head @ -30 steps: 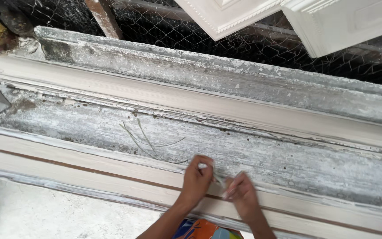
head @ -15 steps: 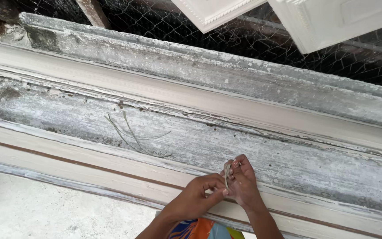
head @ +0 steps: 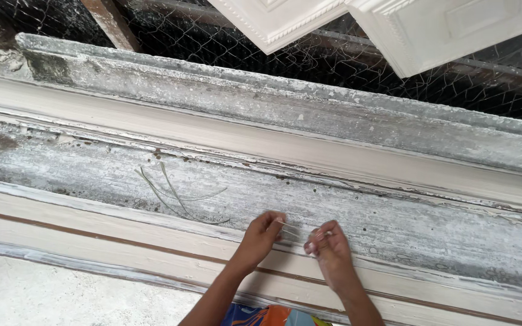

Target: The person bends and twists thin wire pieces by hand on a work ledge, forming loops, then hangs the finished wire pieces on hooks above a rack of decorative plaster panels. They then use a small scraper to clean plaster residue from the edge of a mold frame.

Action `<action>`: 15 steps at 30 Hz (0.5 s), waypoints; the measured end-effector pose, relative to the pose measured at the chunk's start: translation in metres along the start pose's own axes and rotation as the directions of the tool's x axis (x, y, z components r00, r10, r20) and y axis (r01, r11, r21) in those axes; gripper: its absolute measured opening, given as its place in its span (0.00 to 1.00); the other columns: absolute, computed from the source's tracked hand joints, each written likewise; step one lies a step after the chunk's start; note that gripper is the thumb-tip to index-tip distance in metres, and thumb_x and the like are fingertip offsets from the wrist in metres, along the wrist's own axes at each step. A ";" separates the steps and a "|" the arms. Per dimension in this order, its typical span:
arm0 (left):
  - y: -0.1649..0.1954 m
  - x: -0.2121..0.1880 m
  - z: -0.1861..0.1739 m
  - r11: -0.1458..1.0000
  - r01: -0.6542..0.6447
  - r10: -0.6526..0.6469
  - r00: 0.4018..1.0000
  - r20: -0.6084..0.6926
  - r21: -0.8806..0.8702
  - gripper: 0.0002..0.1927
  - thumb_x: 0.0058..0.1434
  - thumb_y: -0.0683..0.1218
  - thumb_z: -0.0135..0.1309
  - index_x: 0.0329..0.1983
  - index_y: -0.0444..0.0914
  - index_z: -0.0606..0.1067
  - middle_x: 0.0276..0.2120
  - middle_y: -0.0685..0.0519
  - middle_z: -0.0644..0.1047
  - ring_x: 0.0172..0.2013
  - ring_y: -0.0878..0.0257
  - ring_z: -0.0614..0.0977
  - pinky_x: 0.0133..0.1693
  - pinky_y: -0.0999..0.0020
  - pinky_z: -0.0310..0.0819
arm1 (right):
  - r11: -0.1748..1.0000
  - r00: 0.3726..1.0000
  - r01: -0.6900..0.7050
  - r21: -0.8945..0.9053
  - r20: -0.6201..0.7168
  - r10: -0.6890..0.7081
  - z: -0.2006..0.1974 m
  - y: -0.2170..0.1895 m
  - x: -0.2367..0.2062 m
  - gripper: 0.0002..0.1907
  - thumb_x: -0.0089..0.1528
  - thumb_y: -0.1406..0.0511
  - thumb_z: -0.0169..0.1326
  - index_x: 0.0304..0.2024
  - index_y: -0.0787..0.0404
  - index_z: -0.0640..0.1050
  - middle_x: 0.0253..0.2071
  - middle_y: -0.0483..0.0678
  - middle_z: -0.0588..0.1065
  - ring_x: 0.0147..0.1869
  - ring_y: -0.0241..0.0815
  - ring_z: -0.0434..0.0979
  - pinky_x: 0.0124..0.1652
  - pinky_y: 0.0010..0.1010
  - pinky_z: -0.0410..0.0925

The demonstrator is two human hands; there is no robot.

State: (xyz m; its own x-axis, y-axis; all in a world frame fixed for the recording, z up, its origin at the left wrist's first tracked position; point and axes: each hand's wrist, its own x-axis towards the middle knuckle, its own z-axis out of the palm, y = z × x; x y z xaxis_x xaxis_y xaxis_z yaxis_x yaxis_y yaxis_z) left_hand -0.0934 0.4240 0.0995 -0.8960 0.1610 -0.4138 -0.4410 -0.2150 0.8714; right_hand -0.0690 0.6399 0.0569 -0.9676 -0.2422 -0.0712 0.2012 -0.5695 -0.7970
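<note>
— Starting from the left, what lies in the long mould [head: 394, 232]?

— Loose pale fibre strands [head: 179, 196], fanned flat on its grey, plaster-crusted channel, well apart from either hand.

— And the left hand [head: 262, 234]?

— Its fingers pinch one end of a thin strand [head: 294, 228], wrist resting over the mould's near rim, probably for steadiness.

— The right hand [head: 327, 244]?

— Fingers pressed together on the strand's other end, so it stretches between both hands just above the channel. White moulded panels [head: 430, 30] lean against wire mesh [head: 212, 48] behind.
</note>
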 end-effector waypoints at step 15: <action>-0.012 0.005 -0.017 0.962 -0.224 0.230 0.973 -0.026 0.157 0.03 0.64 0.38 0.53 0.35 0.34 0.71 0.33 0.52 0.80 0.30 0.69 0.77 0.36 0.72 0.75 | 0.981 0.998 -0.012 -0.191 -0.060 0.000 0.038 0.015 0.017 0.06 0.69 0.64 0.50 0.41 0.58 0.68 0.34 0.47 0.74 0.36 0.36 0.71 0.40 0.27 0.68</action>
State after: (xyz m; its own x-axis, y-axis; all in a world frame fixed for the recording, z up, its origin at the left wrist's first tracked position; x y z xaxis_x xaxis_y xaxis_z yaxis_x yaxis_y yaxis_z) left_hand -0.0937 0.4108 0.0826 -0.9745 0.0819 -0.2087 -0.2159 -0.0913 0.9721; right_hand -0.0765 0.5972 0.0661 -0.9750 -0.1949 -0.1070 0.1795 -0.4058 -0.8962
